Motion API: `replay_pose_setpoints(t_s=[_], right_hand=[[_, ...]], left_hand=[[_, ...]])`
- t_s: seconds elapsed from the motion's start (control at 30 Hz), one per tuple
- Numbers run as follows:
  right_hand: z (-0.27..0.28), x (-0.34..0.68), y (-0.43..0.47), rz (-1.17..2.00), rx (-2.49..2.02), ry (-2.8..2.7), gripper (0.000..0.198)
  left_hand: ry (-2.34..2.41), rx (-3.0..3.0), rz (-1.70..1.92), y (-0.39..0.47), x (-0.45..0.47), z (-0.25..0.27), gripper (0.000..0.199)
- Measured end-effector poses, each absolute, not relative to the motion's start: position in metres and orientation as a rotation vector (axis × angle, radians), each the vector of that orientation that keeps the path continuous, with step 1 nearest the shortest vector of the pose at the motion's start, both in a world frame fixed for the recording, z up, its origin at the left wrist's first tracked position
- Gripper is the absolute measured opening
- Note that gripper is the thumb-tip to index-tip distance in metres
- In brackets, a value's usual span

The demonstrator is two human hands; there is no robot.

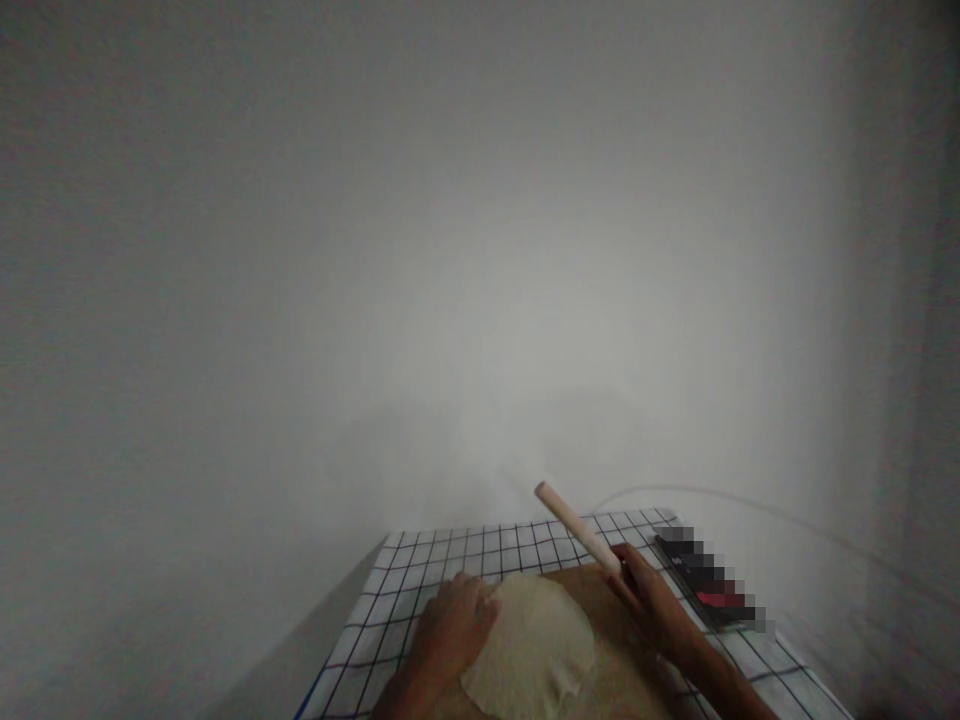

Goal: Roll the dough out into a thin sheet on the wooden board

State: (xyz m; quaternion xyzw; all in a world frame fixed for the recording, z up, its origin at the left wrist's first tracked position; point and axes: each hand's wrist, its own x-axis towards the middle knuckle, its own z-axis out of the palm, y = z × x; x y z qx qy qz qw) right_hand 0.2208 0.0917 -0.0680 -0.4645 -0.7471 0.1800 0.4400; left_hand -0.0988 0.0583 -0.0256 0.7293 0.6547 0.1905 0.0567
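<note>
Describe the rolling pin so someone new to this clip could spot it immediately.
On the checked tablecloth by the white wall lies a brown board with flat pale dough. The rolling pin is the pale wooden stick rising from the right hand, the only long thin thing.

Your view is dim and soft throughout, with most of it filled by a plain grey-white wall. The brightest patch sits mid-wall, right of centre, and falls off into darker grey at the left edge and the right corner. Everything looks hazy and slightly blurred; the black-lined white checked cloth shows its grid softly. A faint shadow lies on the wall just above the cloth.
</note>
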Motion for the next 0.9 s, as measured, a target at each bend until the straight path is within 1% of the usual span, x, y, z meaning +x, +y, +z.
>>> replay_pose_setpoints(t_s=[0.13, 0.27, 0.43, 0.57, 0.67, 0.8, 0.9], right_hand=[[-0.062, 0.187, 0.116, 0.610, -1.049, -1.643, 0.034], [-0.074, 0.175, 0.117, 0.727, -1.001, -1.590, 0.035], [-0.079, 0.186, 0.108, 0.714, -0.982, -1.644, 0.031], [-0.076, 0.191, 0.109, 0.684, -0.988, -1.638, 0.032], [-0.075, 0.192, 0.111, 0.657, -0.989, -1.639, 0.033], [-0.076, 0.197, 0.115, 0.637, -0.953, -1.608, 0.035], [-0.076, 0.202, 0.118, 0.621, -0.946, -1.571, 0.036]], left_hand=[[1.932, 2.285, 0.516, 0.068, -0.081, -0.031, 0.028], [1.931, 2.202, 0.416, 0.086, -0.078, -0.027, 0.034], [1.904, 1.992, 0.277, 0.113, -0.082, -0.020, 0.045], [1.847, 1.923, 0.277, 0.119, -0.079, -0.015, 0.039], [1.849, 1.956, 0.400, 0.106, -0.069, -0.012, 0.036], [1.888, 2.014, 0.660, 0.070, -0.053, -0.014, 0.040], [1.896, 1.996, 0.982, 0.043, -0.052, -0.016, 0.044]])
